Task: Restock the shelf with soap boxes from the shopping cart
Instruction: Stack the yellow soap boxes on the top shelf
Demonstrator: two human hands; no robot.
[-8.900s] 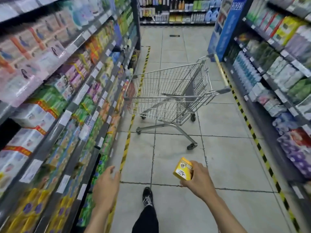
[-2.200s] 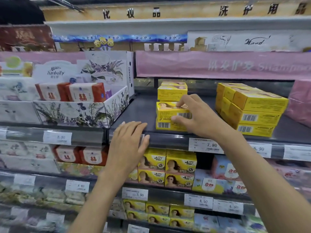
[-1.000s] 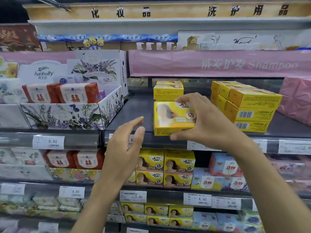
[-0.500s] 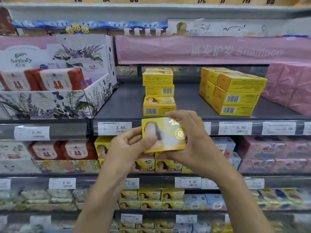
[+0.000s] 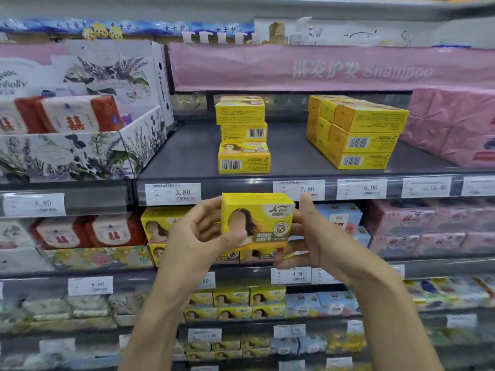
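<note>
Head camera: A yellow cardboard soap box (image 5: 257, 220) was held up in the air with both hands, just below the front edge of a grey metal shelf (image 5: 187, 156). Its broad face was turned to the camera and showed a printed figure with long hair, a round seal and a brown label strip. Its top edge overlapped the shelf's price rail, between a white price tag reading 3.80 (image 5: 172, 194) and a white price tag reading 7.80 (image 5: 298, 190).

The left hand (image 5: 198, 236) gripped the box's left end, thumb on the front face and fingers curled behind. The right hand (image 5: 318, 239) gripped the right end, thumb raised beside the top corner and fingers curled under the bottom.

On the shelf, a stack of three yellow soap boxes (image 5: 243, 135) stood at the middle of the front edge. A larger block of yellow boxes (image 5: 356, 132) sat further right, with pink wrapped packs (image 5: 452, 124) at the right end. Past the left edge stood a floral cardboard display tray (image 5: 67, 156) holding red and white packs (image 5: 77, 113). The hands hid part of a row of yellow boxes (image 5: 158, 226) on the level below.
</note>
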